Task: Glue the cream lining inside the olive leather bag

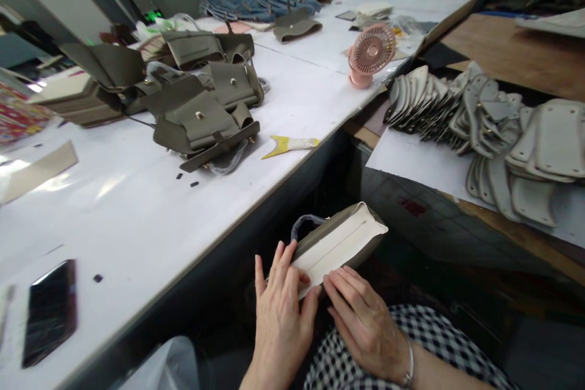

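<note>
A small olive-grey handbag (326,253) lies tilted above my lap, below the table's edge, with its cream lining facing up. A plastic-wrapped handle (307,219) sticks out on its far side. My left hand (286,304) grips the bag's near left end, thumb by the lining's near edge and the other fingers reaching across. Beside it, my right hand (363,323) presses its fingertips together on the bag's near long edge, close to the left thumb. What lies under the right fingertips is hidden.
On the white table (137,244) are several olive-grey bags (205,116), a yellow-and-white tool (290,145), a pink fan (371,52) and a phone (50,311). Stacks of grey leather pieces (493,128) occupy the right-hand surface. Blue pieces (260,0) lie farther back.
</note>
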Available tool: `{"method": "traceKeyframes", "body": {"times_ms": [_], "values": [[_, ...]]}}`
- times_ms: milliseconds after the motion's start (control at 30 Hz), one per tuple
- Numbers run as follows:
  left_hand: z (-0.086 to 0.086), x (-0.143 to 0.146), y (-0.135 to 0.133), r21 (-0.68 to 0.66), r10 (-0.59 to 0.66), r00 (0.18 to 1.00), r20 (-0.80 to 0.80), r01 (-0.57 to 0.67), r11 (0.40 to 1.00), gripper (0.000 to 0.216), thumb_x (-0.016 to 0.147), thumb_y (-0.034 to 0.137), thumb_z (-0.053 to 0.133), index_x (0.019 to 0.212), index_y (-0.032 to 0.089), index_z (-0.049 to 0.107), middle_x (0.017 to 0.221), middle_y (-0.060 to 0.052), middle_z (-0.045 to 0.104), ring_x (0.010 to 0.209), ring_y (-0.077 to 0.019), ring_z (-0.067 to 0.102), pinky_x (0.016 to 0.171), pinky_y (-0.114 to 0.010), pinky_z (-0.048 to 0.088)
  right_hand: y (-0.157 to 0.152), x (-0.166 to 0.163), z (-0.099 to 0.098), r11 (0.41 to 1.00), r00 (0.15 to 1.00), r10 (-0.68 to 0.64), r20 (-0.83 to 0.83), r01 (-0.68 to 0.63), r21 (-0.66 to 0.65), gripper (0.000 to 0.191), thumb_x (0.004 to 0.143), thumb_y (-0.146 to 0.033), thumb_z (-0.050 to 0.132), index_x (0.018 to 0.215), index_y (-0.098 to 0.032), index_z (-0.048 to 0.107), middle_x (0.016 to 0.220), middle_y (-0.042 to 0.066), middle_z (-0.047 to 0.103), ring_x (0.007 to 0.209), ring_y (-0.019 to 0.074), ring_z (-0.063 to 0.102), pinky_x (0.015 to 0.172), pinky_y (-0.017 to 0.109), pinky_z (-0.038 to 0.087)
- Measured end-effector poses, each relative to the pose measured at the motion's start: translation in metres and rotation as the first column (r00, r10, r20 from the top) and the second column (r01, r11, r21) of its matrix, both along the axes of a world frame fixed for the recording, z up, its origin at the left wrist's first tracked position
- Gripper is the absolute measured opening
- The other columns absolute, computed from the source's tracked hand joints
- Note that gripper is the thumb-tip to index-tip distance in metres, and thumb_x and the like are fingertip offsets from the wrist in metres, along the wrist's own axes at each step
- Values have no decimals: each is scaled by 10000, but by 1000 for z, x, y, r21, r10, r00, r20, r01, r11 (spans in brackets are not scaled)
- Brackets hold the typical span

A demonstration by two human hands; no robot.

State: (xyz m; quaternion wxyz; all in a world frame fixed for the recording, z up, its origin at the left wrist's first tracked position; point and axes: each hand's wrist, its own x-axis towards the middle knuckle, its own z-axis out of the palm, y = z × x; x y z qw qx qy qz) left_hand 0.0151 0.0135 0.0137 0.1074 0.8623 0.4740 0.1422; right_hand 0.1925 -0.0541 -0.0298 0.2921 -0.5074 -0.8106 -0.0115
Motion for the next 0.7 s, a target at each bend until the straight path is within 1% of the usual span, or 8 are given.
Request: {"method": "traceKeyframes", "body": {"times_ms": [233,333,433,500,533,600,633,700], "values": [[4,-3,8,-50,-41,998,-37,39,998,44,907,247,509,949,241,522,1502,-89,460,1423,-298,368,1180,-652,142,6,-3,15,997,993,63,-104,-67,-35,475,852,-59,466,1317,7,535,1259,185,605,1257,283,497,1066,453,505],[1,-4,22,3,-135,989,-54,136,991,343,894,274,542,1233,246,500,1498,-79,469,1412,-263,392,1226,-566,39,6,8,28,993,963,83,-256,-101,-57,461,868,-39,446,1318,-54,545,1227,146,622,1232,232,529,1062,374,507],[0,7,41,-7,-222,972,-81,222,975,715,871,337,591,1499,230,266,1524,-84,431,1426,-254,367,1234,-539,29,7,37,27,995,909,-96,-405,82,-52,470,903,-61,472,1364,-133,526,1306,128,586,1257,224,523,1053,355,497],[4,23,56,-85,-263,961,-84,256,963,818,850,357,615,1538,222,194,1559,-89,366,1450,-263,319,1228,-561,77,15,64,16,933,732,-355,-582,316,-173,418,935,-177,522,1352,-176,543,1339,127,571,1255,245,535,1068,396,477],[8,33,64,-138,-287,955,-78,274,952,846,832,353,631,1542,217,190,1577,-92,326,1463,-264,288,1225,-565,98,23,77,7,870,570,-482,-666,400,-288,391,943,-273,545,1323,-184,565,1321,129,588,1233,255,559,1056,410,483],[18,51,79,-261,-341,939,-39,320,911,928,773,332,682,1547,202,188,1605,-100,247,1486,-259,222,1228,-548,109,43,98,-14,745,246,-643,-725,420,-518,443,926,-482,554,1222,-159,622,1208,143,661,1126,275,634,958,418,545],[23,58,86,-334,-372,928,-2,350,875,976,737,313,708,1550,194,180,1615,-104,214,1493,-253,196,1232,-530,108,55,103,-25,715,170,-677,-716,380,-587,499,913,-560,535,1143,-133,653,1117,153,697,1034,287,676,861,415,583],[30,70,100,-491,-403,907,119,407,770,1043,687,269,732,1554,185,158,1624,-104,188,1495,-233,192,1236,-474,137,78,102,-42,704,157,-704,-693,283,-651,578,919,-627,474,957,-95,696,935,153,727,833,289,714,656,387,600]]}}
